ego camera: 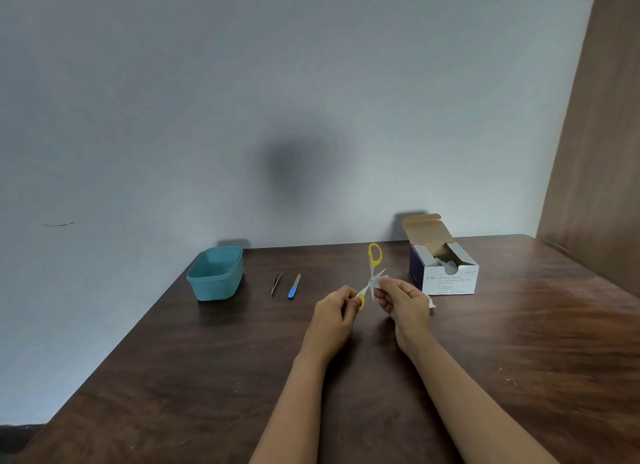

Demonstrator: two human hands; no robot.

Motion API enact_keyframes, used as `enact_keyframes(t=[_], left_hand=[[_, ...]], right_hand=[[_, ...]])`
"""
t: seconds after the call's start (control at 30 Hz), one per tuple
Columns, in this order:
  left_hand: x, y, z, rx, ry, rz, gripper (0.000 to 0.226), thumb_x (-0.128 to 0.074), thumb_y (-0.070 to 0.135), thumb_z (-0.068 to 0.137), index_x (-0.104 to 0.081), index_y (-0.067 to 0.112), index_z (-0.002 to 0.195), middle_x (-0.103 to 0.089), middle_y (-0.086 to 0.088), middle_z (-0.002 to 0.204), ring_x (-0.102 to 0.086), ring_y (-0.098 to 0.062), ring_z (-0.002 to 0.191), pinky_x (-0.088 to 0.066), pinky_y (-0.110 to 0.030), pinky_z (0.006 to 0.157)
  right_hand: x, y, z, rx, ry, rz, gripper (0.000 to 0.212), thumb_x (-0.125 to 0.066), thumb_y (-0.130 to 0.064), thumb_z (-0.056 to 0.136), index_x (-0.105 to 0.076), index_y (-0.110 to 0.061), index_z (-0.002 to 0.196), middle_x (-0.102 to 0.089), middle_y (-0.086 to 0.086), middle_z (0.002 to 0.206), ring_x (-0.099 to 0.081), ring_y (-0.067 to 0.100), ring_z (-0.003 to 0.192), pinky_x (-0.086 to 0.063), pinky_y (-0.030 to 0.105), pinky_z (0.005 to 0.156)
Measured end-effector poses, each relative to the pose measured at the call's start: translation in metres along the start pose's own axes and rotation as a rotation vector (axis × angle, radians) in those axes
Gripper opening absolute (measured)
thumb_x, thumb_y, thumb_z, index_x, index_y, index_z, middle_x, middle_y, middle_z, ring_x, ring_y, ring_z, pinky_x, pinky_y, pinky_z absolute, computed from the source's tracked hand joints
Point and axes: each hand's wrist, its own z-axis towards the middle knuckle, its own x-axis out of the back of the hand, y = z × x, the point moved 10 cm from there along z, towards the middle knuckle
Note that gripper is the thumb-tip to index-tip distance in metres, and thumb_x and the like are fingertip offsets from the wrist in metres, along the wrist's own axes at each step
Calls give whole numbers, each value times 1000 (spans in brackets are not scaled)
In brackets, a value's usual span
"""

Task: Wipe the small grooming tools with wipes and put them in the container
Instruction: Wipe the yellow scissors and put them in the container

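Small scissors with yellow handles are held open above the table's middle. My left hand grips the lower yellow handle. My right hand pinches a white wipe against one blade near the pivot. Thin metal tweezers and a nail file with a blue handle lie side by side on the table, left of my hands. Further left stands the teal plastic container, nothing visible inside it.
An open white and blue box of alcohol swabs stands at the back right, just behind my right hand. The dark wooden table abuts a grey wall; a brown panel rises at the right. The table's left edge runs diagonally.
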Motion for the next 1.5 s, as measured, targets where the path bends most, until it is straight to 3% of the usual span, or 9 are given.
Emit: enact_keyframes(t=[0.23,0.4,0.5,0.73,0.8,0.9,1.17,1.33,1.5], left_hand=[[-2,-2,1,12,-16,27,21,-48,32,97,-55,17,83,-49,7,69,-42,-5,62,-33,-21,57],[0,-3,1,14,17,45,23,-46,30,98,-53,14,82,-49,4,70,-41,-7,62,-33,-20,57],[0,3,1,-15,24,70,23,-45,27,99,-50,12,82,-49,4,73,-42,-8,64,-34,-21,58],[-3,15,-3,-54,22,177,27,-35,30,102,-46,10,86,-51,-2,81,-49,-20,72,-42,-36,63],[-5,18,-4,-70,9,221,28,-33,31,102,-45,9,88,-52,-4,84,-50,-22,74,-42,-37,65],[-8,20,-4,-82,2,264,26,-32,29,103,-43,12,87,-51,-3,83,-49,-21,73,-41,-35,63],[-7,21,-3,-94,17,312,13,-40,13,97,-40,19,86,-48,-1,83,-48,-23,75,-43,-37,67],[-10,21,-2,-111,1,315,11,-39,16,98,-43,16,88,-49,-1,83,-48,-22,74,-43,-35,65],[-13,25,-4,-111,-41,296,28,-30,33,103,-40,16,83,-48,0,78,-47,-18,68,-31,-28,59]], right_hand=[[-6,2,-2,-35,-50,11,9,-67,-9,85,-71,-7,78,-67,1,60,-58,11,61,-50,19,59],[-13,2,-5,-145,-114,111,21,-53,-5,90,-65,-8,74,-67,6,76,-63,14,75,-42,22,67],[-13,2,-5,-189,-123,156,24,-50,-4,90,-62,-10,69,-67,3,69,-62,15,78,-40,22,68],[-18,-2,-7,-161,-195,138,32,-54,-2,88,-75,-14,67,-72,-5,70,-58,6,73,-37,19,67],[-19,-1,-6,-142,-208,126,23,-59,-1,87,-75,-14,77,-73,-7,73,-56,4,72,-39,16,64],[-18,2,-3,-135,-193,126,13,-62,0,85,-70,-10,87,-72,-7,71,-56,1,66,-41,13,61],[-13,3,0,-77,-130,55,5,-75,-8,74,-74,-13,74,-68,-1,71,-48,8,64,-42,17,58],[-9,-1,-1,-8,-84,1,7,-76,-15,77,-76,-16,71,-63,-2,68,-47,9,67,-39,23,61],[-5,-3,1,13,-31,37,19,-68,-8,83,-73,-16,67,-64,-6,64,-47,7,66,-36,21,60]])
